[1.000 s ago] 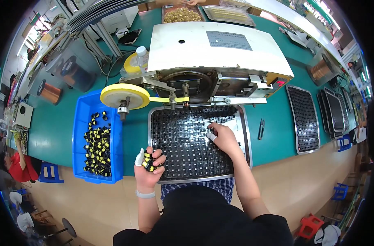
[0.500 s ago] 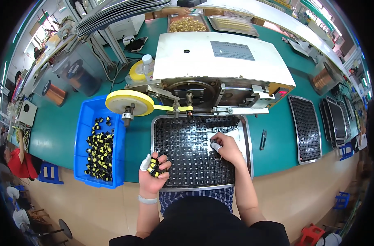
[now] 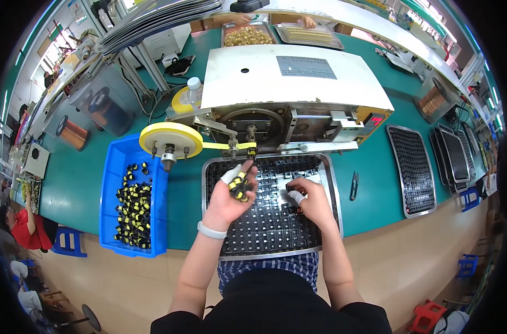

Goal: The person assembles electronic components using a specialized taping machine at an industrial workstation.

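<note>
My left hand [image 3: 223, 205] is curled palm up around several small black bobbins [image 3: 240, 188] wrapped in yellow tape. Its raised fingertips reach just below the spindle [image 3: 251, 142] of a white-topped machine [image 3: 248, 92], where another taped piece [image 3: 251, 151] appears to sit. A yellow strip runs to that spindle from a tape roll [image 3: 181, 133]. My right hand [image 3: 312, 199] is closed in a pinch over the metal tray [image 3: 270, 257] of black bobbins in rows. A dark piece shows at its fingertips, most likely a black bobbin. White covers wrap a thumb or finger on each hand.
Left of the tray stands a blue bin [image 3: 105, 206] with a pile of yellow-taped bobbins. Small snips [image 3: 354, 186] lie to the right, then a second filled tray [image 3: 433, 195]. Copper wire spools [image 3: 74, 132] are at both sides. Another person's hands show at the far edge.
My left hand has moved up and right with its bobbins, from beside the tray to below the spindle. My right hand stays over the tray, slightly shifted. The view has tilted a little.
</note>
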`<state>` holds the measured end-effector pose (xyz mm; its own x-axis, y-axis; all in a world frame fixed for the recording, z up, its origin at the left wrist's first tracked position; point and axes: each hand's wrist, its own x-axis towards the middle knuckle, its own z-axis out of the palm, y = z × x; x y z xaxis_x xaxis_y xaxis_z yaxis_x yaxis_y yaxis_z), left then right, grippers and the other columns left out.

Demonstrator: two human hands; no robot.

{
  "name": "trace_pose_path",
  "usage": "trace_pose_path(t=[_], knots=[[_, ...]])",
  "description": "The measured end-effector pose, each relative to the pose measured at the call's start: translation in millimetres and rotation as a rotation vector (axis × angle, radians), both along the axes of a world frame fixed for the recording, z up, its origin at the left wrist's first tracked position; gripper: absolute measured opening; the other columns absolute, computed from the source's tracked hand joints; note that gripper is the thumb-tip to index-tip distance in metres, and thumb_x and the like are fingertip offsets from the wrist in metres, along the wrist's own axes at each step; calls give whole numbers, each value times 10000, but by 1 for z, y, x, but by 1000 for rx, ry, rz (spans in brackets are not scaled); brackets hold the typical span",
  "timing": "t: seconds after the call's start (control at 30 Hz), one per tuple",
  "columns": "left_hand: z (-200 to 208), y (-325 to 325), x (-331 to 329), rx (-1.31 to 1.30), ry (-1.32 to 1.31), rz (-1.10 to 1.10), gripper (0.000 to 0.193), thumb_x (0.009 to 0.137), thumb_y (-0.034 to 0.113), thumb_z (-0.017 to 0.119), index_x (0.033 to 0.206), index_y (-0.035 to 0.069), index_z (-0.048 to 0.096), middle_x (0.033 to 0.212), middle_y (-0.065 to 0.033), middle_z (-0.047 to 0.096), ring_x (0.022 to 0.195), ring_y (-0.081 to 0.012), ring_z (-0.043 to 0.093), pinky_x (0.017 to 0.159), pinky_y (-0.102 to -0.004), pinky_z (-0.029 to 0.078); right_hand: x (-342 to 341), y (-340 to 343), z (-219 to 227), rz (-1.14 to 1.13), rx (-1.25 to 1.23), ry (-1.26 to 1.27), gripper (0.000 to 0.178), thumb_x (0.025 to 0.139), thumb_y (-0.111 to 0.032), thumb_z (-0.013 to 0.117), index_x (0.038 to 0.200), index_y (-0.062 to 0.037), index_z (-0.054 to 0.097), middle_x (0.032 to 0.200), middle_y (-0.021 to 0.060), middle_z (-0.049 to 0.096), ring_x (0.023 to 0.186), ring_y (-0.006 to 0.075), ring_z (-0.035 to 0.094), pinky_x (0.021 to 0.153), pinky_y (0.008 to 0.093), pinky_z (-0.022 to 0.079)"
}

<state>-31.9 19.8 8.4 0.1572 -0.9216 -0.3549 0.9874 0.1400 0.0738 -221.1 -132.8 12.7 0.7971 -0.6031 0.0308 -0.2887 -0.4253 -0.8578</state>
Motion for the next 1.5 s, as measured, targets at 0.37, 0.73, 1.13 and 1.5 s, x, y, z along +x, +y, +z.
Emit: trace_pose_path(t=[0.37, 0.73, 1.13, 1.5], knots=[[1, -34, -6, -154, 44, 9, 294, 952, 316, 524, 1161, 123, 599, 1026, -18, 601, 851, -146, 528, 596, -254, 433, 11, 17, 17, -136, 38, -268, 211, 807, 21, 662, 1017, 12, 675, 911, 88, 703, 776, 136, 660, 703, 257, 516], [-8, -9, 1, -92, -31, 97, 279, 939, 273, 495, 1176, 150, 573, 924, -26, 555, 795, -146, 491, 539, -241, 376, 87, 36, 17, -102, -136, -494, 238, 786, 59, 653, 1015, 1, 684, 907, 141, 692, 793, 240, 689, 723, 299, 530], [-16, -9, 4, -158, -32, 160, 280, 967, 330, 474, 1157, 155, 582, 949, -25, 577, 806, -152, 516, 558, -253, 392, 110, 35, -7, -135, -518, -578, 428, 621, 135, 549, 1025, 22, 632, 983, 163, 650, 885, 347, 606, 756, 396, 519], [-21, -5, 8, -131, 65, 148, 246, 931, 327, 532, 1067, 132, 598, 977, -13, 553, 848, -143, 497, 614, -268, 424, -3, -11, -19, -303, -161, -56, 428, 832, -18, 609, 1256, -18, 550, 1006, 138, 628, 836, 234, 627, 729, 356, 514]])
